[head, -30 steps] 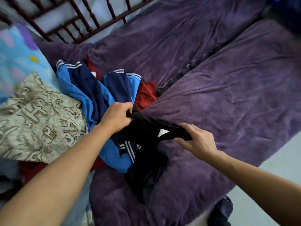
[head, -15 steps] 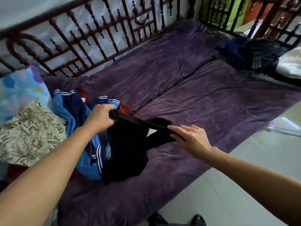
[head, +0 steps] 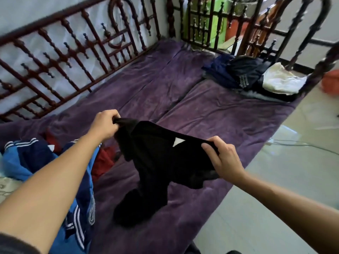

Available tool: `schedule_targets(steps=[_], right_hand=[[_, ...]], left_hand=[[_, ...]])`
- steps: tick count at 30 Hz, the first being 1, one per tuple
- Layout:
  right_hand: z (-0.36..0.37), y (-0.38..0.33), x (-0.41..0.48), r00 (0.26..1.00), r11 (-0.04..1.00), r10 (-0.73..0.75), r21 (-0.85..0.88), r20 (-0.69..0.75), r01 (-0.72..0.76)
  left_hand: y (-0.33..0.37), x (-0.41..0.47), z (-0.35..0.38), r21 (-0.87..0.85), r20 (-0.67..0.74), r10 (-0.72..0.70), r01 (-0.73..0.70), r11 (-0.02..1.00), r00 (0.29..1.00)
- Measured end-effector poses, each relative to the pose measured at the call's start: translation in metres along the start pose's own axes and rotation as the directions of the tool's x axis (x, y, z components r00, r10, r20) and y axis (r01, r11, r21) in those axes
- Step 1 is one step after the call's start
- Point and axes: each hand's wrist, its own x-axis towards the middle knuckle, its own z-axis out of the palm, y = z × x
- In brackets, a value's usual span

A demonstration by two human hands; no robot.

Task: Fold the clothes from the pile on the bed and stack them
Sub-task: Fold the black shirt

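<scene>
Head view, both hands [head: 104, 125] [head: 222, 158] gripping black garment [head: 157, 162]

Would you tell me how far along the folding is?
Done, it seems: a few dark and white garments sit together at the bed's far end. In hand: the left hand and right hand grip the top edge of a black garment, unfolded, its lower part resting on the purple cover. To do: the blue striped jacket and red garment heaped beside the left arm.
</scene>
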Motion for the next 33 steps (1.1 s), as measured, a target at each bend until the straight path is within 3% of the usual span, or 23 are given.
schedule_targets(steps=[4, 7, 10, 16, 27, 33], right_hand=[[-0.013, 0.03, 0.024, 0.984, 0.987, 0.161, 0.012, -0.081, -0.16], [-0.024, 0.067, 0.041, 0.965, 0.962, 0.246, -0.1, -0.09, -0.255], [-0.037, 0.116, 0.063, 0.935, 0.909, 0.342, -0.216, -0.097, -0.356], [-0.055, 0.239, 0.121, 0.857, 0.807, 0.505, -0.298, -0.097, -0.51], [-0.095, 0.479, 0.253, 0.72, 0.566, 0.686, -0.546, -0.102, -0.617], [-0.086, 0.514, 0.284, 0.683, 0.492, 0.73, -0.704, 0.014, -0.512]], left_hand=[[0.038, 0.06, 0.017, 0.012, -0.033, 0.084, -0.084, 0.996, 0.996], [0.071, 0.102, 0.038, 0.195, -0.032, 0.135, -0.126, 0.973, 0.99], [0.112, 0.137, 0.072, 0.273, 0.016, 0.19, -0.187, 0.943, 0.982], [0.179, 0.21, 0.166, 0.331, 0.121, 0.146, -0.178, 0.927, 0.982], [0.307, 0.371, 0.378, 0.152, 0.289, 0.021, -0.068, 0.986, 0.957], [0.286, 0.372, 0.411, 0.098, 0.3, -0.079, 0.052, 0.994, 0.951]])
